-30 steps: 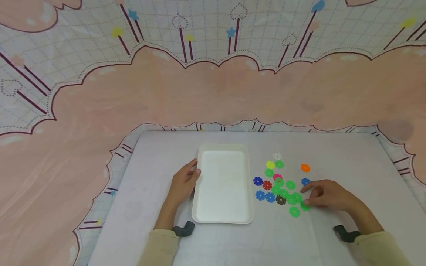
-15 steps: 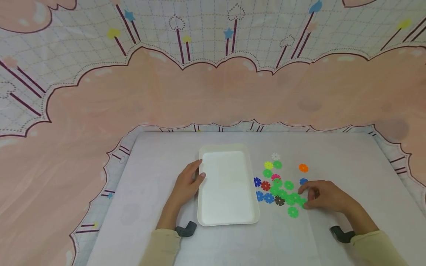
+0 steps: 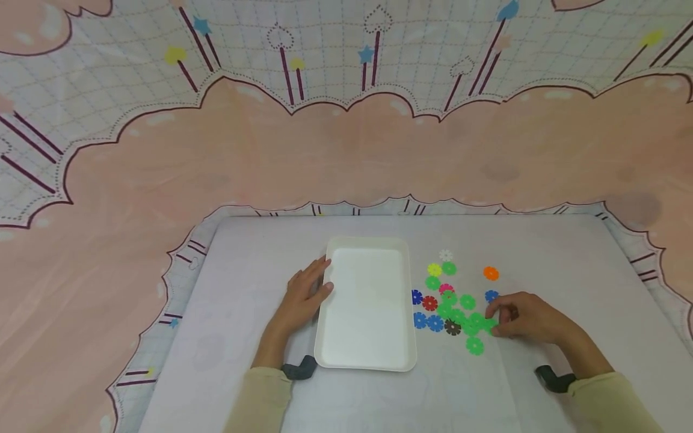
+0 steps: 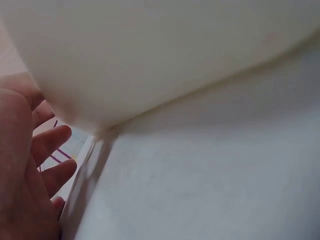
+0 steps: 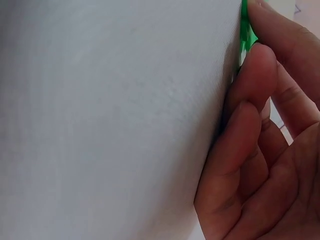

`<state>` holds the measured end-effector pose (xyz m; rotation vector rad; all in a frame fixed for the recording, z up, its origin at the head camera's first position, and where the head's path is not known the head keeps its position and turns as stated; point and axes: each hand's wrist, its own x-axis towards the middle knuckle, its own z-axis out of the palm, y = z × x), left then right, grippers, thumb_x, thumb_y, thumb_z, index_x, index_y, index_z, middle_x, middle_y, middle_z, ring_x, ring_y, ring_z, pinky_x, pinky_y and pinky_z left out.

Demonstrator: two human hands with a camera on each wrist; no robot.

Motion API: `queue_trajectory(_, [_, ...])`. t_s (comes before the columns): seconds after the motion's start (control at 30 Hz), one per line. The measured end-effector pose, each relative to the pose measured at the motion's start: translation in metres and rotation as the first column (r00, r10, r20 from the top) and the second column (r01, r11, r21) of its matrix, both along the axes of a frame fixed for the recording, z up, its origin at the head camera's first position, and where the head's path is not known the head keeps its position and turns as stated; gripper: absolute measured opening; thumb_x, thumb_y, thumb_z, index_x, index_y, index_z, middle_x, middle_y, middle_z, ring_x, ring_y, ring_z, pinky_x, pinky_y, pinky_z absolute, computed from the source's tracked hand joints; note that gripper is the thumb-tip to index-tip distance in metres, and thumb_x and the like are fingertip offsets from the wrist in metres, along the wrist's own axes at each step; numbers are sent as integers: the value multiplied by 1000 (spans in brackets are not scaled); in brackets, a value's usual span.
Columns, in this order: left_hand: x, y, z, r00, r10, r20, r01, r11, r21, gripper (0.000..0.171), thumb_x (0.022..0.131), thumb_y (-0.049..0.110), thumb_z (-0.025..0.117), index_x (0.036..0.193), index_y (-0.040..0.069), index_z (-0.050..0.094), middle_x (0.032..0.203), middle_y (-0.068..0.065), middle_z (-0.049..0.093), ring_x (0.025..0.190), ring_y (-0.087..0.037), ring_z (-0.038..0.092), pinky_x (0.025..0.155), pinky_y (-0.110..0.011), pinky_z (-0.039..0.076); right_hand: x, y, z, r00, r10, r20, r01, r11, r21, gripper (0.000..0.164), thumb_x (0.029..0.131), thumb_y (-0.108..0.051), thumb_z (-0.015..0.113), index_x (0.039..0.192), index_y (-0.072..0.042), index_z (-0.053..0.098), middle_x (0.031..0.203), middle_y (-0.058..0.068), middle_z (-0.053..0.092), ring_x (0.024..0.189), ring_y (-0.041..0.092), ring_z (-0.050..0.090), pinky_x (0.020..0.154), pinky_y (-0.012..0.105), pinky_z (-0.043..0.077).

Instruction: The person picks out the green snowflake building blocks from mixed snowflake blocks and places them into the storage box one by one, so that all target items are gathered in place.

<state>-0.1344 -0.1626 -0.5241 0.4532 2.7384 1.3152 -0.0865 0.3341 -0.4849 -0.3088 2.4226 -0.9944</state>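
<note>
Green disc point(image 3: 489, 326) at the right hand point(image 3: 530, 317)

It lies among other colored discs point(image 3: 457, 316), touching the thumb; whether the fingers pinch it, I cannot tell. The left hand point(image 3: 301, 299) grasps the left rim of the white tray point(image 3: 366, 304).

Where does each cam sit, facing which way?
Head: on the head, facing forward and down at the white rectangular tray and multicoloured notched discs; left hand, right hand and beige sleeves show.
Left wrist: on that wrist, facing the tray's outer side; left fingers at left.
Right wrist: on that wrist, facing the white tabletop; right fingers and green disc at right.
Head and left wrist share tray and left hand.
</note>
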Motion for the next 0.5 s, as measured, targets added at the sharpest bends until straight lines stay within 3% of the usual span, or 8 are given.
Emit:
queue_trajectory(0.23, [2,-4,2,1000,-26,2,26,1000,3,61,99,38,63,155,20,45,168,-2,31,156,-27,29,128,-59,8,-1,0,3,999,-15,39,16,1000,-20,28,82,-23,84,100,-8,68,73,-2,57,65,8,54,60,22,43])
queue_trajectory(0.5, [2,-5,0,999,-36,3,36,999,24,61,101,37,61,157,23,42,168,1,31,155,-26,31,128,-57,6,-4,5,0,993,-44,114,53,996,-77,25,85,-22,81,91,-4,64,74,1,55,65,11,56,59,26,54])
